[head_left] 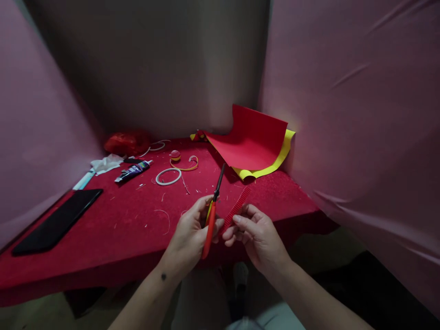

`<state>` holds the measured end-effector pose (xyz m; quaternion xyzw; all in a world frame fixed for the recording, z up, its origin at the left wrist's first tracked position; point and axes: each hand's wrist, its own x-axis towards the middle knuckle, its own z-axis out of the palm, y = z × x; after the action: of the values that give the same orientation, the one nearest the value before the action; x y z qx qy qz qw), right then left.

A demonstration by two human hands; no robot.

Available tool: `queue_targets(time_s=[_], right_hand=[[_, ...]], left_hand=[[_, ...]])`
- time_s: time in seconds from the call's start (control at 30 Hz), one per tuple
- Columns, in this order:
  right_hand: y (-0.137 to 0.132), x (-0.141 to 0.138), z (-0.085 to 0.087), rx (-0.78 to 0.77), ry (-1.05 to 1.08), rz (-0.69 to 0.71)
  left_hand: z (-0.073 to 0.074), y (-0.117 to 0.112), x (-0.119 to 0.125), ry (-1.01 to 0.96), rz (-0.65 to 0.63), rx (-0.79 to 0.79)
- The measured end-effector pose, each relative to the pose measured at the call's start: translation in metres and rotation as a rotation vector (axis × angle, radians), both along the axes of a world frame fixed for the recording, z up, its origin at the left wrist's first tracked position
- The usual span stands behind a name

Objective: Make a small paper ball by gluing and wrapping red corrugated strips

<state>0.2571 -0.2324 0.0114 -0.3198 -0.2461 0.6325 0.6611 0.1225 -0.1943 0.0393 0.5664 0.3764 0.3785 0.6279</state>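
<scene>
My left hand [192,229] is closed around a pair of scissors [211,224] with orange and yellow handles, its dark blades together and pointing up and away. A short red strip of corrugated paper [239,206] is pinched between the thumb and fingers of my right hand [257,233]. The strip's lower end comes close to my left fingertips; whether they touch it I cannot tell. Both hands are over the front edge of the red cloth-covered table [130,238].
Red and yellow corrugated sheets [254,142] lie curled at the back right. On the left are a black tablet-like slab [58,222], a glue tube [133,171], white tissue [107,163] and a red plastic bag [126,143]. A white ring [168,177] and small red-yellow roll [175,156] sit mid-table.
</scene>
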Motion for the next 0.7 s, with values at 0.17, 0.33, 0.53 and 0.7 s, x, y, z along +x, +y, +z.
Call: queue_targets(time_s=[0.17,0.33,0.53,0.7], right_hand=[[0.004,0.006,-0.007,-0.009,-0.053,-0.060],[0.007,0.012,-0.007,-0.029,-0.125,-0.047],[0.007,0.020,-0.008,-0.075,-0.109,-0.006],[0.007,0.022,-0.007,-0.099,-0.022,-0.073]], left_hand=[[-0.002,0.002,-0.004,0.069,-0.046,0.003],[-0.006,0.000,-0.006,0.091,-0.080,0.008],[-0.018,0.001,-0.011,0.277,-0.124,0.171],[-0.022,0.003,-0.023,0.607,-0.029,0.490]])
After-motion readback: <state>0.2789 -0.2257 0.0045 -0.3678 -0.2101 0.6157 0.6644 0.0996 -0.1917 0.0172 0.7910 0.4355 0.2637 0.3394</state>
